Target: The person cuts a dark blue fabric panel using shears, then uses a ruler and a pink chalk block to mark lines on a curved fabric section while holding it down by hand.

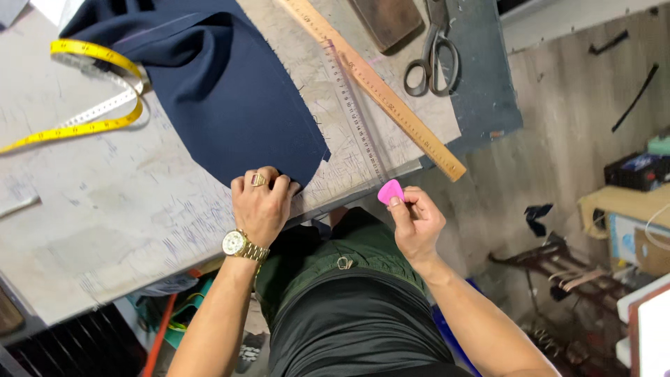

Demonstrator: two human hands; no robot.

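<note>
Two hands work: left hand (261, 202) presses navy cloth (223, 91) flat on the table (105, 209), right hand (417, 222) fingers pinch pink chalk (391, 191).

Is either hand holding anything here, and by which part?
The right hand pinches a pink tailor's chalk by its lower edge between the fingertips. The left hand holds nothing; it presses flat on the edge of the navy fabric.

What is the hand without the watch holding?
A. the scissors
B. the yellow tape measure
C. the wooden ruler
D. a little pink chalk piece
D: the right hand pinches a small pink chalk piece at the table edge, while the scissors, yellow tape measure and wooden ruler lie untouched on the table.
</note>
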